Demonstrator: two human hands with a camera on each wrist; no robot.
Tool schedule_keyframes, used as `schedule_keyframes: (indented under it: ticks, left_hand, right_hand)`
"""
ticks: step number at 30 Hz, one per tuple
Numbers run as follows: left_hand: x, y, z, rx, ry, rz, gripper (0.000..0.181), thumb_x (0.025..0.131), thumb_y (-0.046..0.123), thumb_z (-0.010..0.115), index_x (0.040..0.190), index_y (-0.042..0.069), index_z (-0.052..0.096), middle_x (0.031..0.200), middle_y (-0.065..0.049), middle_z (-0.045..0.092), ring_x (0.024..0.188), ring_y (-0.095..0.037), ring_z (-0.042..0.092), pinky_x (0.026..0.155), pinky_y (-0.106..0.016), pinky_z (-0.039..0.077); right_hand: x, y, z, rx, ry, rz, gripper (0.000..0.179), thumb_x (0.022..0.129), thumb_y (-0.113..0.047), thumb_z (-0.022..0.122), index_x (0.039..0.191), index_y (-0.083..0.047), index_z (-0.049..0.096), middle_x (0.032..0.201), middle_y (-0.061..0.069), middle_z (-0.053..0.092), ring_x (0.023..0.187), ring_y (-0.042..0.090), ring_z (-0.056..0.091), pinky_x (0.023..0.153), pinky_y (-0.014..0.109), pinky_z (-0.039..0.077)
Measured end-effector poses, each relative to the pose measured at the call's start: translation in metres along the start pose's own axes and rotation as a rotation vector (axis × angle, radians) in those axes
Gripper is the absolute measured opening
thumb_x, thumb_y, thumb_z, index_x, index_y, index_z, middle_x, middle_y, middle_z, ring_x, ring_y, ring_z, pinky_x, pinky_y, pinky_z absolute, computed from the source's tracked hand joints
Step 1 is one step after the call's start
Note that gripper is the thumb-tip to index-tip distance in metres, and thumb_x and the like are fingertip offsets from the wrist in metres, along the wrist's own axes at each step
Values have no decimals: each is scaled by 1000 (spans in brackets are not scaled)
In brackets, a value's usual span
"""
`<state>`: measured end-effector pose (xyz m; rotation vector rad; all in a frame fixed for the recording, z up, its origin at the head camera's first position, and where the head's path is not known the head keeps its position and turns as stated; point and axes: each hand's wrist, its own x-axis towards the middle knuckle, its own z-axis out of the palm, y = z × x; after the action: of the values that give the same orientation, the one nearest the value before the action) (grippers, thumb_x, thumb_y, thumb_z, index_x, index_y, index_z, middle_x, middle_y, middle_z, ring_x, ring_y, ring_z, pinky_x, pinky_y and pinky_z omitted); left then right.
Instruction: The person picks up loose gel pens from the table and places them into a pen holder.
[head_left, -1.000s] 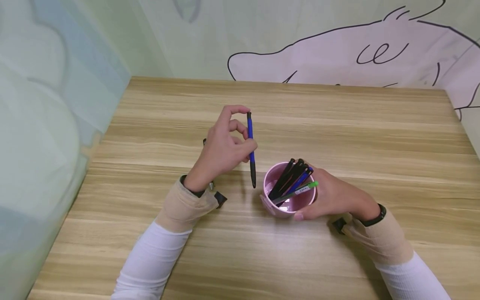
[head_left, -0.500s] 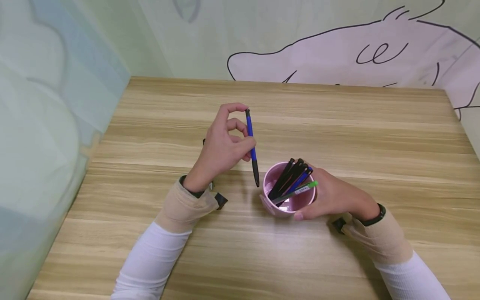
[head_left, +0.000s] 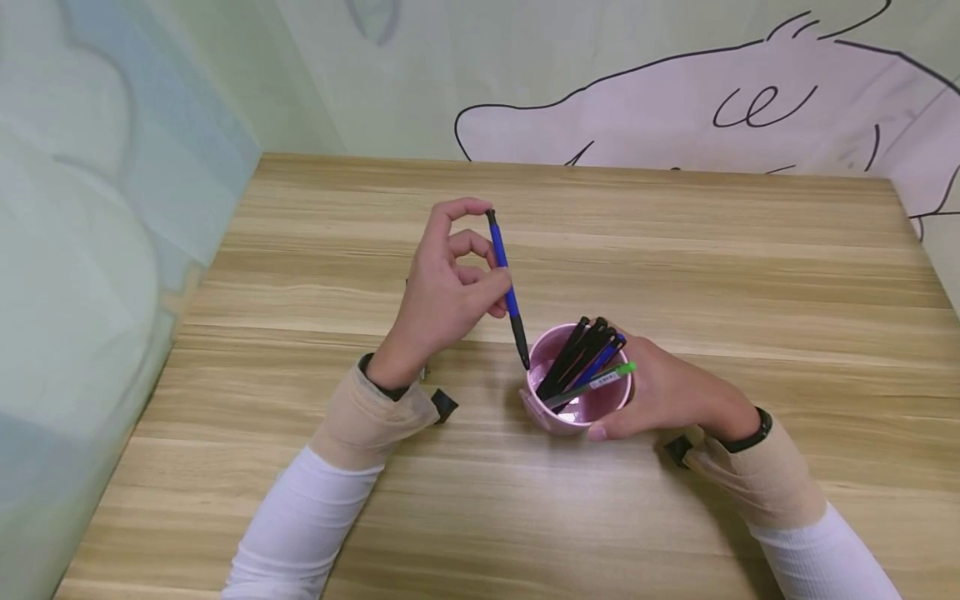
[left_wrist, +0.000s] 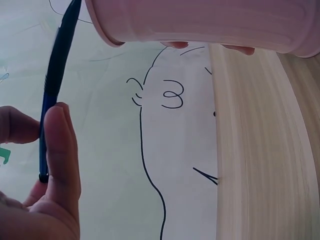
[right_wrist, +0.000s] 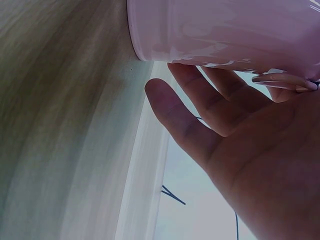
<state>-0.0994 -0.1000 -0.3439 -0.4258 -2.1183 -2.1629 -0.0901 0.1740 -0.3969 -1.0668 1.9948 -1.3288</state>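
Note:
My left hand (head_left: 450, 283) pinches a blue pen (head_left: 500, 246) with a black grip, the index fingertip at its top end and the thumb along its barrel. The pen slants with its black tip down, right at the left rim of a pink cup (head_left: 603, 406). My right hand (head_left: 663, 387) holds the cup from the right side, thumb in front and fingers around the back. In the right wrist view those fingers lie against the cup wall (right_wrist: 225, 35). Inside lean several black pens (head_left: 573, 358), a blue one (head_left: 600, 364) and a green-topped pen (head_left: 592, 386).
The cup stands on a wood-grain table (head_left: 712, 250). Behind it hangs a pale backdrop (head_left: 375, 83) with a line drawing. A small dark object shows partly from under the left wrist (head_left: 425, 372). Black tabs stick out from both wrist wraps (head_left: 444, 406).
The left hand has moved slightly up and the pen has tilted, its tip swinging right to the cup's rim. The right hand and cup have stayed where they were.

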Motion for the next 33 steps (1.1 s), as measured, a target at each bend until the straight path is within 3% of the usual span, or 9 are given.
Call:
schedule_keyframes:
  ticks: [10,22,25,33]
  left_hand:
    - [-2,1,1,-58,-45,93,63,81,-11,61,137,6,39,83,-16,54,49,-37,59,52,-43,58]
    - [-4,1,4,-76,-82,184,63,80,-9,62,137,2,37,84,-17,55,56,-32,63,50,-39,57]
    - [-6,1,5,-46,-84,203,63,80,-8,64,136,6,40,85,-16,57,57,-31,64,50,-34,56]
    - [-6,1,7,45,-98,275,63,77,-8,66,134,1,40,85,-13,60,59,-25,65,53,-34,57]
  right_hand:
    - [1,0,0,18,-8,-12,86,72,-26,91,145,-22,47,135,-3,58,122,21,56,103,40,48]
    - [1,1,0,26,-9,-14,86,72,-25,90,146,-23,46,136,-3,57,122,22,56,103,40,49]
    - [1,1,0,23,-8,-9,86,72,-22,90,146,-23,46,137,-4,57,123,21,56,103,40,48]
    - [1,1,0,-8,0,-2,87,71,-25,92,145,-21,46,134,-4,58,121,20,57,103,40,49]
